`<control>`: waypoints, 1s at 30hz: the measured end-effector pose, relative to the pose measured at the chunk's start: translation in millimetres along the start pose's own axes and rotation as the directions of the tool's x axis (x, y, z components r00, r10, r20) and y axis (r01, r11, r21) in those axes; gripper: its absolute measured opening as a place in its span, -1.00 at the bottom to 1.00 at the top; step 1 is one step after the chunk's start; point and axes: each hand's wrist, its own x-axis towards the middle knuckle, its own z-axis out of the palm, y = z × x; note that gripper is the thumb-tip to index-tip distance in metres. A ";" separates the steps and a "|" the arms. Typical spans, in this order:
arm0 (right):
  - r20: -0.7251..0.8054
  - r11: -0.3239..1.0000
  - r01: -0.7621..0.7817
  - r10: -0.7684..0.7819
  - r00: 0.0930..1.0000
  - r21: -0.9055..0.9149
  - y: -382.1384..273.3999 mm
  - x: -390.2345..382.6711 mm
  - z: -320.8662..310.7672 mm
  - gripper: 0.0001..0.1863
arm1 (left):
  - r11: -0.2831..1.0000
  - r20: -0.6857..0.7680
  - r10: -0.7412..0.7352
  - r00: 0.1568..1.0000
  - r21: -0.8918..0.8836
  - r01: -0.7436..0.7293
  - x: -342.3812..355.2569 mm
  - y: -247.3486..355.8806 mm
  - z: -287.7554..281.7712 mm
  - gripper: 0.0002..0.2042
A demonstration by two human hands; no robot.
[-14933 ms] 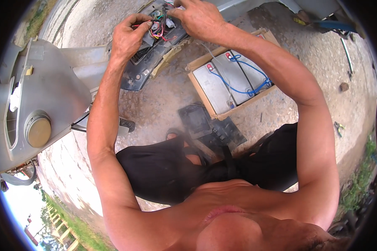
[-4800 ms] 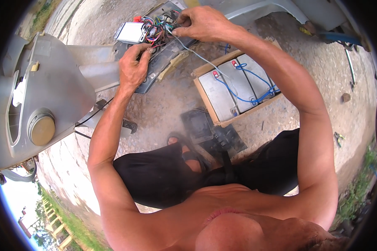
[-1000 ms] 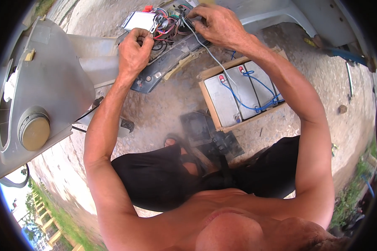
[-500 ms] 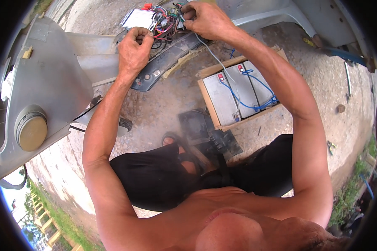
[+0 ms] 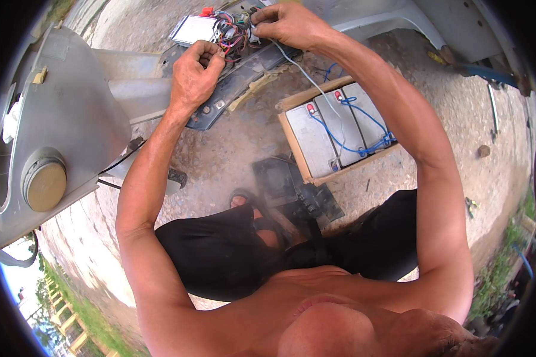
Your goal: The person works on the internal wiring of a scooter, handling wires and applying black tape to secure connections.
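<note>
A tangle of coloured wires (image 5: 235, 30) with plugs lies at the top middle, beside a flat white box (image 5: 195, 30) with a red connector (image 5: 206, 11). My left hand (image 5: 196, 74) is pinched closed at the near edge of the tangle, its fingertips on a red wire. At the tangle's right side my right hand (image 5: 292, 25) is closed, thumb against fingers, on wires; exactly which ones I cannot make out. From near that hand a pale grey cable (image 5: 307, 74) runs down to the batteries (image 5: 307, 134), which stand in a cardboard box (image 5: 293, 147) with blue leads across them.
A grey body panel with a round cap (image 5: 46, 184) stands at the left. Beneath the wires runs a dark metal frame bar (image 5: 220, 104). A black plastic part (image 5: 277, 178) lies near my foot. Tools (image 5: 494, 113) lie on the concrete at the right.
My left hand has shifted slightly right, toward the wires. My right hand has moved a little left and down, and the pale cable has shifted with it.
</note>
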 end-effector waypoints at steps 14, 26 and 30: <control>-0.026 1.000 -0.012 0.012 1.000 -0.008 12.5 5.3 4.1 -0.71 | 0.975 -0.126 0.012 0.992 0.223 0.017 1.5 12.8 -1.2 -0.73; -0.105 0.992 0.123 -0.125 0.987 -0.021 29.7 -0.4 13.5 -0.73 | 0.718 0.130 0.598 0.791 0.352 -0.601 28.7 25.0 4.9 -0.83; -0.103 0.999 0.024 -0.027 0.994 -0.031 14.7 6.3 9.8 -0.72 | 0.564 0.286 0.647 0.707 0.444 -0.696 16.2 17.1 -10.1 -0.86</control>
